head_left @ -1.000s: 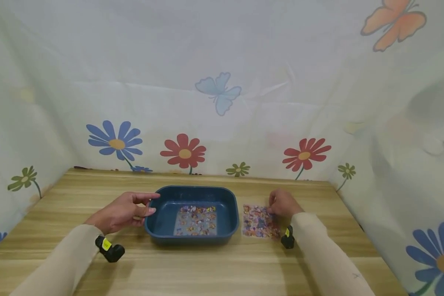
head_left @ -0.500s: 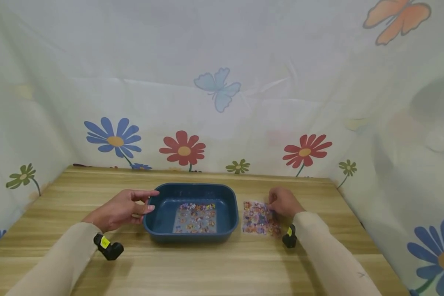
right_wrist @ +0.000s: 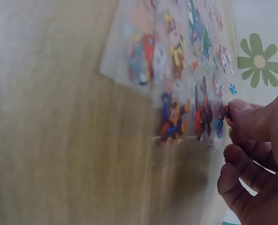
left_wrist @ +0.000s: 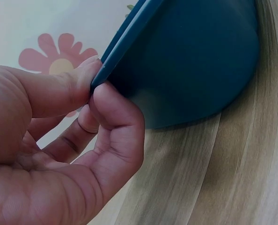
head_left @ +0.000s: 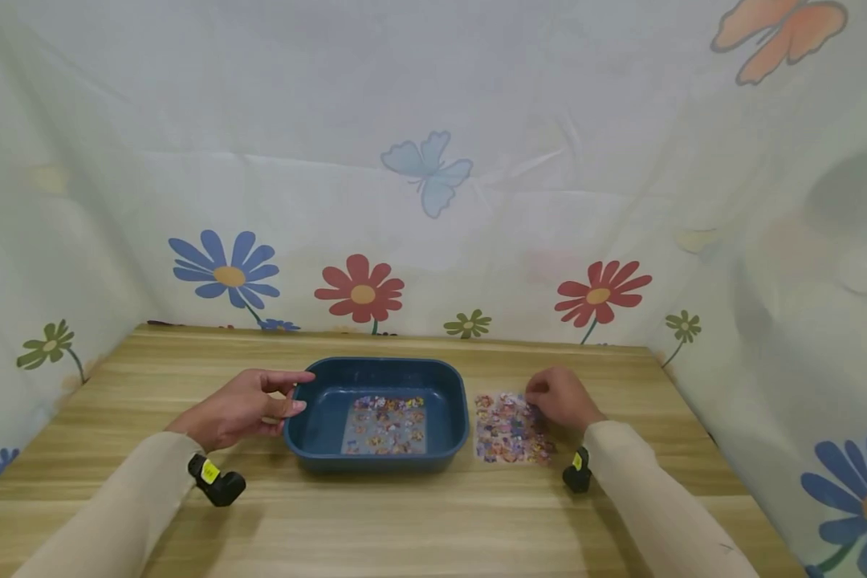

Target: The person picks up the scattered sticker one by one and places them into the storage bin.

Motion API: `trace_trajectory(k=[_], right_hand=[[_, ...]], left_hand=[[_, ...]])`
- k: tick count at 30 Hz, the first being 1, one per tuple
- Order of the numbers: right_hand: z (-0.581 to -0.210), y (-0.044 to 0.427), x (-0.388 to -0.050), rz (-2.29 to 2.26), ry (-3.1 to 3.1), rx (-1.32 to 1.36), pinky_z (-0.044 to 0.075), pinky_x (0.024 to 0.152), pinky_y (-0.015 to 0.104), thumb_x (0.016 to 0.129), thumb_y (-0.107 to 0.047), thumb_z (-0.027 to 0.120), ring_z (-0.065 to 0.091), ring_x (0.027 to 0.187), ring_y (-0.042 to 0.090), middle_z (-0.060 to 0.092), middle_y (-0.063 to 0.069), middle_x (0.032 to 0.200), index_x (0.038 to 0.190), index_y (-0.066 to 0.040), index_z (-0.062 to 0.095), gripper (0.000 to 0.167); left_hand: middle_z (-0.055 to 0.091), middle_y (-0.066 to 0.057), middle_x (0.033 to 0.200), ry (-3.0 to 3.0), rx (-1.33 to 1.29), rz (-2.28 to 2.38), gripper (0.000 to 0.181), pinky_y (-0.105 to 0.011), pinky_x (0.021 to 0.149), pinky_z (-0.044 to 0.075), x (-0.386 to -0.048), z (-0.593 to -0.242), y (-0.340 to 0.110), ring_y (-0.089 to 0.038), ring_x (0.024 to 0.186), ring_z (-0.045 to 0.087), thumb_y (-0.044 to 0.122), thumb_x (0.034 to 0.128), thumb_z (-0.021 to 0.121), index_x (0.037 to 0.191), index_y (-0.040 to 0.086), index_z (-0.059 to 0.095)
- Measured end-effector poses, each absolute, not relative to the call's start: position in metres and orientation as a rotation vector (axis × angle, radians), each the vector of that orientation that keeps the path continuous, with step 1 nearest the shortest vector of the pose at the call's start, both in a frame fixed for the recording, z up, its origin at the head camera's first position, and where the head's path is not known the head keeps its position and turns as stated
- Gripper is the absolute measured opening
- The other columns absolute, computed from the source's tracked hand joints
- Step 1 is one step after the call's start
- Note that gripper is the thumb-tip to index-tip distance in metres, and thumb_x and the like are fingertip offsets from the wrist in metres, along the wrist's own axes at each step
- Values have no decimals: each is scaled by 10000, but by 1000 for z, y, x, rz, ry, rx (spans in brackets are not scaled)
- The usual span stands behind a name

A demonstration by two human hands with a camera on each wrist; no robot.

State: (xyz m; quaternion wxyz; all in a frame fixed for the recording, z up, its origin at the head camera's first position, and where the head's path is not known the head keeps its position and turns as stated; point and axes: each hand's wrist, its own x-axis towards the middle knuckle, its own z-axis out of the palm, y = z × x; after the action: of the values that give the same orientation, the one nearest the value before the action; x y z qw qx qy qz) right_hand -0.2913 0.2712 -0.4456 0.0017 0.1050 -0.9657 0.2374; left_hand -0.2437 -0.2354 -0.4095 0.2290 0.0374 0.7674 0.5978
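Note:
My left hand (head_left: 242, 409) pinches the left rim of a dark blue plastic basin (head_left: 376, 465). In the left wrist view the thumb lies on one side of the rim and a bent finger on the other. A clear sticker sheet (head_left: 386, 432) with small colourful figures lies flat on the basin floor. To the right of the basin, my right hand (head_left: 563, 399) pinches the edge of another sticker sheet (head_left: 507, 437) between thumb and finger. Close up in the right wrist view, this transparent sheet (right_wrist: 176, 75) carries cartoon characters, and part of it looks raised off the wood.
The wooden tabletop (head_left: 405, 522) reaches back to a pale cloth backdrop (head_left: 296, 193) printed with flowers and butterflies. Cloth also hangs along both sides. A black wrist camera (head_left: 217, 480) is strapped to the left wrist, and another (head_left: 576, 472) to the right.
My right hand and the edge of the sheet it pinches have shifted slightly to the right. The left hand keeps its grip on the basin, which stays in place.

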Motion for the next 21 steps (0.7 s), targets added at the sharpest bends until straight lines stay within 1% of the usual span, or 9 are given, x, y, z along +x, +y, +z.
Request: trace_trajectory(k=[4, 7, 11, 13, 15, 21], right_hand=[[-445, 273, -290, 755, -2993, 357, 540, 776, 384, 968, -89, 693, 626, 837, 186, 735, 65, 921, 992, -71, 801, 113], [-446, 276, -290, 769, -2961, 356, 557, 801, 411, 971, -81, 674, 650, 882, 212, 744, 98, 976, 996, -63, 799, 129], [-445, 279, -289, 856, -2940, 341, 585, 833, 448, 979, -57, 645, 687, 945, 248, 754, 143, 1075, 1088, -41, 772, 168], [-444, 281, -288, 906, -2934, 309, 590, 838, 439, 978, -59, 651, 694, 958, 247, 754, 139, 1101, 1129, -52, 759, 186], [-443, 284, -287, 952, -2917, 276, 594, 837, 420, 968, -55, 668, 702, 954, 239, 761, 131, 1098, 1145, -59, 757, 198], [-443, 291, -286, 1056, -2853, 275, 600, 837, 415, 974, -48, 671, 726, 961, 262, 779, 155, 1072, 1124, -13, 776, 186]], left_hand=[[450, -88, 1070, 2108, 106, 1643, 711, -273, 654, 503, -243, -409, -236, -198, 756, 555, 142, 974, 731, 1601, 81, 403], [452, -86, 1071, 2108, 120, 1642, 713, -274, 653, 500, -244, -409, -236, -195, 751, 551, 151, 980, 726, 1606, 80, 393], [468, -85, 1080, 2108, 110, 1641, 710, -272, 666, 513, -244, -408, -235, -196, 764, 559, 146, 984, 721, 1608, 81, 389], [474, -84, 1083, 2108, 106, 1642, 711, -271, 672, 519, -244, -408, -235, -195, 770, 564, 145, 984, 720, 1609, 81, 386], [471, -82, 1077, 2106, 108, 1644, 709, -272, 666, 515, -244, -407, -235, -196, 763, 562, 143, 984, 720, 1608, 79, 388], [461, -72, 1053, 2099, 125, 1649, 714, -276, 645, 490, -244, -407, -235, -194, 735, 541, 150, 981, 724, 1606, 69, 389]])
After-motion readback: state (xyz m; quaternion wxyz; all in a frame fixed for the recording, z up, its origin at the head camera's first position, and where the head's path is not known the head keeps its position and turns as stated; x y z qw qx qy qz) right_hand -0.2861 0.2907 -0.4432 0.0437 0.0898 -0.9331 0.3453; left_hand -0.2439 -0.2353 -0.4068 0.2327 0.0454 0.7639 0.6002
